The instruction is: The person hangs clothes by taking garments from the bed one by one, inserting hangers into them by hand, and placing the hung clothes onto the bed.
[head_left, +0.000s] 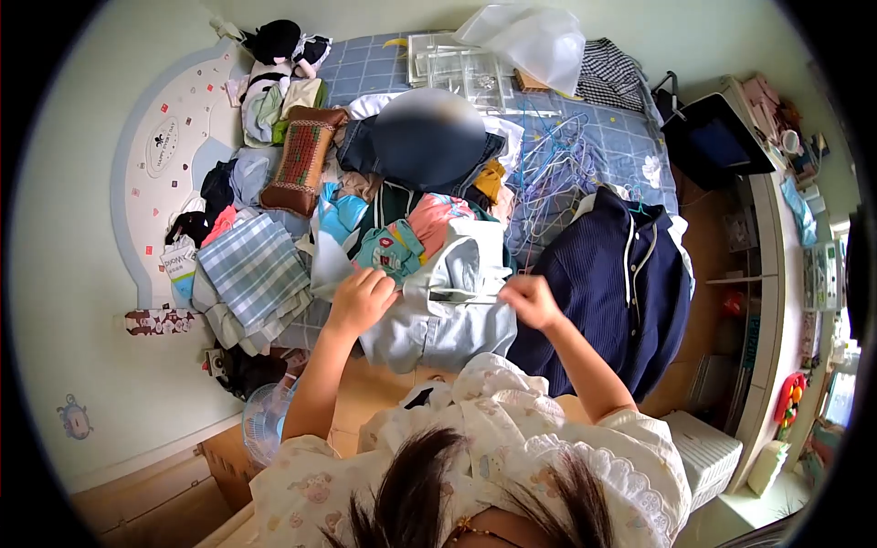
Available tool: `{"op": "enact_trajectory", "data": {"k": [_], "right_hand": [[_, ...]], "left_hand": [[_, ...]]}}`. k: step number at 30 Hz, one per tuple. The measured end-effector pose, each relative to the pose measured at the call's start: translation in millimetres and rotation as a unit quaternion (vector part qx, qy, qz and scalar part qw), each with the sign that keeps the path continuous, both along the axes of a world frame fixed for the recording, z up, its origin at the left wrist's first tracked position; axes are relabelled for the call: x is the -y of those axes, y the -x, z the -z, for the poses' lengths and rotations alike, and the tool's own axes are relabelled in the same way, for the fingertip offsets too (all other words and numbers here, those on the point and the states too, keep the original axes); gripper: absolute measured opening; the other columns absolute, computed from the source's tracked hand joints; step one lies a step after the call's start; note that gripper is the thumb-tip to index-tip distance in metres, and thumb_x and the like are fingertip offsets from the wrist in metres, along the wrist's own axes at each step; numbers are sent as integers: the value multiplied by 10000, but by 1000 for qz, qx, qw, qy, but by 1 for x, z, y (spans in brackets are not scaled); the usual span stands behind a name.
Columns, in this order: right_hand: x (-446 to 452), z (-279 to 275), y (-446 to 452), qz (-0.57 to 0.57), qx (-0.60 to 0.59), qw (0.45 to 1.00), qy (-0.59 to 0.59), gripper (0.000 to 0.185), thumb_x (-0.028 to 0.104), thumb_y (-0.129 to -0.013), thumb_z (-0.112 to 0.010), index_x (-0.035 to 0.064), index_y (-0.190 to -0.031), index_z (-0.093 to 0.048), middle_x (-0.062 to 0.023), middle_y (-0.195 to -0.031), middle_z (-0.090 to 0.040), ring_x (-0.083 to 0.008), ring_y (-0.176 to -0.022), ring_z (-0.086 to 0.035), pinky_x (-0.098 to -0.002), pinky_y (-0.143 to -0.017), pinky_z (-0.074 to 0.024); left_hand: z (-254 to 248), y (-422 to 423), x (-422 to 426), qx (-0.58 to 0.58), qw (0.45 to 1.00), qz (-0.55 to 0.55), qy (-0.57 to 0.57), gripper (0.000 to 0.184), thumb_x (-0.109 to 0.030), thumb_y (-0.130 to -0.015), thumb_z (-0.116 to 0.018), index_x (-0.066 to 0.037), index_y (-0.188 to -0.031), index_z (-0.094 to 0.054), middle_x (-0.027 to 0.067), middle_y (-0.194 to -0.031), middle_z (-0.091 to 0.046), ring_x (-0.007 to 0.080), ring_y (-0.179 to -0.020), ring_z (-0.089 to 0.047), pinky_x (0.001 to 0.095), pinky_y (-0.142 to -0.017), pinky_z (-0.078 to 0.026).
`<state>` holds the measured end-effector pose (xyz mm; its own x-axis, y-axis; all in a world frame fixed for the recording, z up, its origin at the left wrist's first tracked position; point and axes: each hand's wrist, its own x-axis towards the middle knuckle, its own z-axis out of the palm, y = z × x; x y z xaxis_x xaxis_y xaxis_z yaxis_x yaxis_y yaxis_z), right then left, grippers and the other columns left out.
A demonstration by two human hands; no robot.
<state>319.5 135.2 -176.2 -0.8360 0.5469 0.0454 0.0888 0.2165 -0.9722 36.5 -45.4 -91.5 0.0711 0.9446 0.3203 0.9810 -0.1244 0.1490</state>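
Note:
A light grey-blue garment [438, 336] lies at the near edge of the bed, between my hands. My left hand [364, 298] is closed at its upper left, with the fingers pinched on a pale edge of cloth. On the other side my right hand [531, 301] is closed near the garment's right edge, where a thin light bar, seemingly part of a hanger, runs across the neck opening. Just beyond lie a teal garment [391, 248] and a pink garment [440, 216]. A navy ribbed cardigan [598, 283] lies to the right of my right hand.
Tangled hangers [557, 169] lie beyond the cardigan. A folded plaid cloth [256, 268] and a woven brown pillow [306, 157] are on the left. Clear boxes [457, 73] and a plastic bag [530, 41] lie at the back. A fan [265, 422] stands low at the left.

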Motion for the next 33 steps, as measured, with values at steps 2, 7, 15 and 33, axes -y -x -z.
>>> {"op": "enact_trajectory", "data": {"k": [2,7,15,33], "right_hand": [[-11,-3,-11,141,-180,944,237,256,208,-927,-491,-3,-893,-632,-89,-896,-626,-165,-809,-599,-303,-741,-486],[29,58,-8,156,34,943,290,408,360,-857,-611,58,-1126,-561,-60,-987,-615,-175,-883,-596,-339,-769,-484],[138,29,71,159,-3,986,58,207,164,-849,-624,-29,-776,-613,0,-662,-586,-105,-611,-515,-277,-555,-423],[211,-166,-56,244,-77,961,105,202,-15,-765,-522,18,-940,-619,9,-625,-557,-33,-473,-423,-187,-401,-285]], "left_hand": [[-6,-2,18,35,999,-27,-25,259,-142,-683,-711,-65,-790,-489,83,-788,-527,293,-749,-561,382,-608,-471],[-36,-18,68,68,992,-41,-95,213,-73,-700,-672,-32,-828,-506,122,-809,-540,337,-732,-562,408,-603,-479],[-68,-29,155,75,987,-44,-132,185,-50,-722,-649,-28,-839,-508,119,-809,-533,338,-734,-555,402,-602,-464],[-76,-20,263,-84,986,-27,-138,152,-156,-791,-628,-63,-837,-516,77,-752,-562,258,-654,-584,365,-520,-473]]}}
